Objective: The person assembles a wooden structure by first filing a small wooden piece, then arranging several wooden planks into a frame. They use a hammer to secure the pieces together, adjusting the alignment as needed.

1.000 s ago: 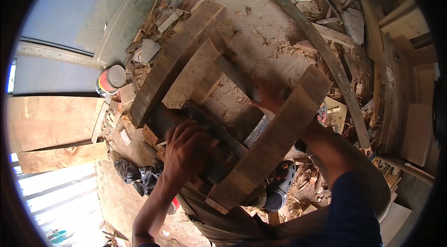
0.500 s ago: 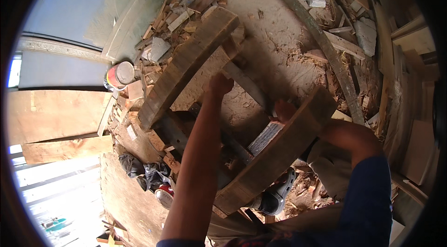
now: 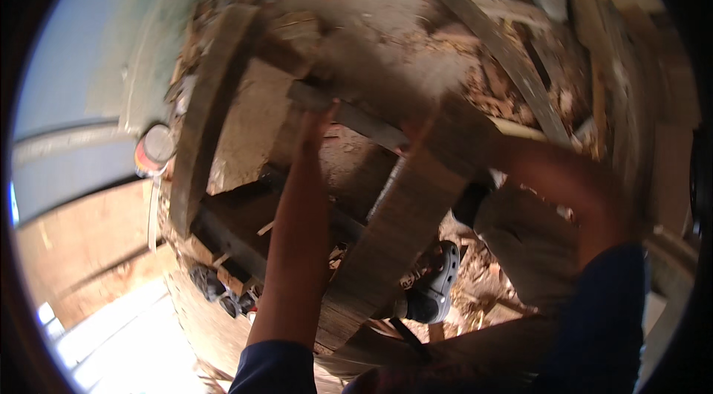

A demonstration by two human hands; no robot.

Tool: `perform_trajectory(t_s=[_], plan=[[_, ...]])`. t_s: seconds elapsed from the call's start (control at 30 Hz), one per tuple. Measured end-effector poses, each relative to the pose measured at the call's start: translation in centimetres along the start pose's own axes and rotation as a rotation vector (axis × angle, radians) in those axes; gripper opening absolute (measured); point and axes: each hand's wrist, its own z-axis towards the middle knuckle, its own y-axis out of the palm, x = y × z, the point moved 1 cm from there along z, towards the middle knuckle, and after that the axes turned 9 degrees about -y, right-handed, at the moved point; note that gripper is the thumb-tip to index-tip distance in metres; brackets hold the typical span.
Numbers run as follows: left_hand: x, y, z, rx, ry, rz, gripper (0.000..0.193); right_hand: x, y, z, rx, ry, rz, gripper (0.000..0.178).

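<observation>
A heavy wooden frame stands before me, with a thick left beam (image 3: 214, 108) and a thick right beam (image 3: 416, 223). Between them runs a grey-brown wooden bar (image 3: 365, 127), slanting down to the right. My left hand (image 3: 319, 118) is closed on the bar near its left end, blurred by motion. At the bar's other end, beside the right beam, my right hand (image 3: 413, 138) grips it; the beam hides part of that hand. A pale strip (image 3: 386, 190) lies along the inner side of the right beam.
A paint bucket (image 3: 156, 147) stands at the left by the wall. A long curved timber (image 3: 490, 30) crosses the upper right, with wood scraps (image 3: 490, 86) around it. My foot in a dark clog (image 3: 434, 294) is below the right beam. Planks (image 3: 89, 234) lie at left.
The view has shifted and blurred. The frame and bar now appear further left, and the left beam stands steeper. Both hands have moved left in the picture with the bar.
</observation>
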Motion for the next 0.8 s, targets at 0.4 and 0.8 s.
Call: perform_trajectory(t_s=[0.4,0.8], plan=[[-2.7,-8.8,8.1,0.291,-0.047,0.602,0.083,9.8,-5.5,-4.9,0.066,-0.066,0.302,0.077],[-6.6,-4.3,4.8,0.802,0.166,1.012,0.090,2.9,5.1,-3.0,0.311,-0.093,0.159,0.058]])
